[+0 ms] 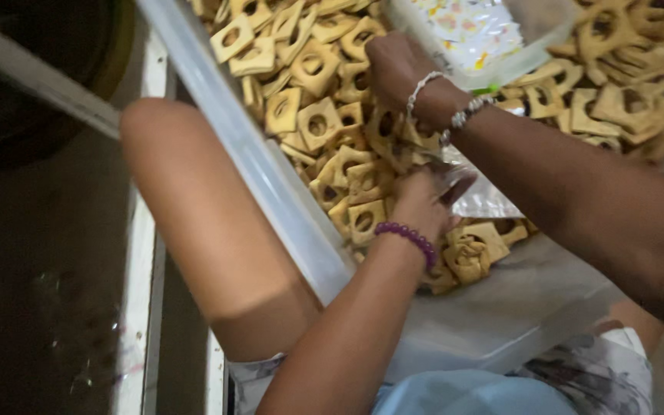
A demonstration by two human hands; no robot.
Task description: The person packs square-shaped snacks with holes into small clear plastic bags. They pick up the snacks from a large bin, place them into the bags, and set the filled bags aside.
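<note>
Golden square snacks (324, 123) heaped in a clear tray (270, 177); left hand (422, 201) pinching a plastic bag (486, 200), right hand (397, 69) closed on snacks; brittle pieces could crumble if squeezed.

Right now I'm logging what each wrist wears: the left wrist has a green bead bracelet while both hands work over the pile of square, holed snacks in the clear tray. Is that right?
Not quite. The bead bracelet on the left hand is purple, not green, as the head view shows. The rest holds: both hands, the right hand too, work over the square, holed snacks in the clear tray.
</note>
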